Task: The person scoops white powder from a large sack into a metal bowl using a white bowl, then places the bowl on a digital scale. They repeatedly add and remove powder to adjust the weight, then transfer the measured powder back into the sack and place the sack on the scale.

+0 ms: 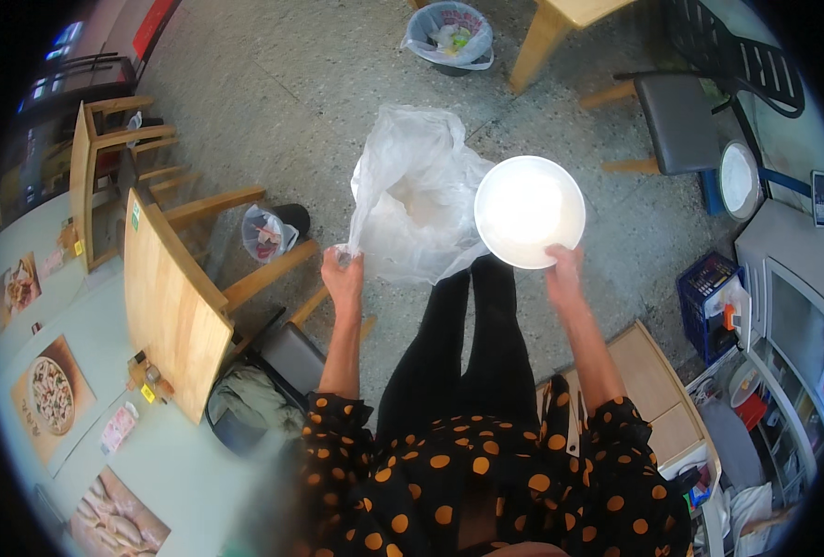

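Note:
My left hand [344, 273] pinches the rim of a large translucent plastic bag [419, 202], which hangs open in front of my legs. Something pale lies inside the bag; what it is I cannot tell. In my right hand [564, 268] is a round white bowl [530, 209], gripped at its near rim with fingers and thumb. The bowl is beside the bag's right edge, and its inside looks white and very bright, so its contents cannot be made out.
Lined bins stand ahead [449, 35] and at the left [269, 233]. A wooden table [172, 299] and a chair [294, 358] are at my left. To the right are a grey-seated chair [680, 125], a blue crate [708, 303] and a wooden cabinet [655, 383].

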{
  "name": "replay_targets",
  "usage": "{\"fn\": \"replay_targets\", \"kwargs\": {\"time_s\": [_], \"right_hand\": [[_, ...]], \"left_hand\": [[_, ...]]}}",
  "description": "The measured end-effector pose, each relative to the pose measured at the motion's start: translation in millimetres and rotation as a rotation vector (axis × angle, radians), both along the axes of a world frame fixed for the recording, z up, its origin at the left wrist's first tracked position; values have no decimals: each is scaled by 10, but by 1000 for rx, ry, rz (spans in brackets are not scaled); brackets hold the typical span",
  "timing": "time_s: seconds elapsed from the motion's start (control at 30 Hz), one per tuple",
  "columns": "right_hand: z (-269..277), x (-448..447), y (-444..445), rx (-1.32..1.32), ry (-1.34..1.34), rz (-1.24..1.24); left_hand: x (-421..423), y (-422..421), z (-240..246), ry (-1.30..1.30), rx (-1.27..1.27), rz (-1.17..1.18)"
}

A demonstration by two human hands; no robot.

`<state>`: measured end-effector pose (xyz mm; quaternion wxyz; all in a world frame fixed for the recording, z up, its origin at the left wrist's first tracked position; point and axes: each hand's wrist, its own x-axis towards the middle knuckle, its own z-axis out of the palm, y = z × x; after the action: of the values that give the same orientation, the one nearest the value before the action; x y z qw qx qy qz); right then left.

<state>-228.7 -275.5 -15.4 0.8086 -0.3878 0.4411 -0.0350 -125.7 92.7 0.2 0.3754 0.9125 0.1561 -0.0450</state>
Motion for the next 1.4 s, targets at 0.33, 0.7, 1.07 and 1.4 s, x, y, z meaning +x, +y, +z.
{"fn": "replay_targets", "kwargs": {"time_s": [0.33,0.7,1.07,1.4], "right_hand": [[227,150,-154,94,-23,-3],[536,207,-261,-45,-76,-14],[432,438,-370,-115,-117,195],[-455,942,613,-128,96,612]], "left_hand": [[67,-48,91,-22,8,9],[-20,66,-20,-1,76,-15],[-34,100,-170,-58,19,-64],[-165,-276,299,-67,-128,-43]]}}
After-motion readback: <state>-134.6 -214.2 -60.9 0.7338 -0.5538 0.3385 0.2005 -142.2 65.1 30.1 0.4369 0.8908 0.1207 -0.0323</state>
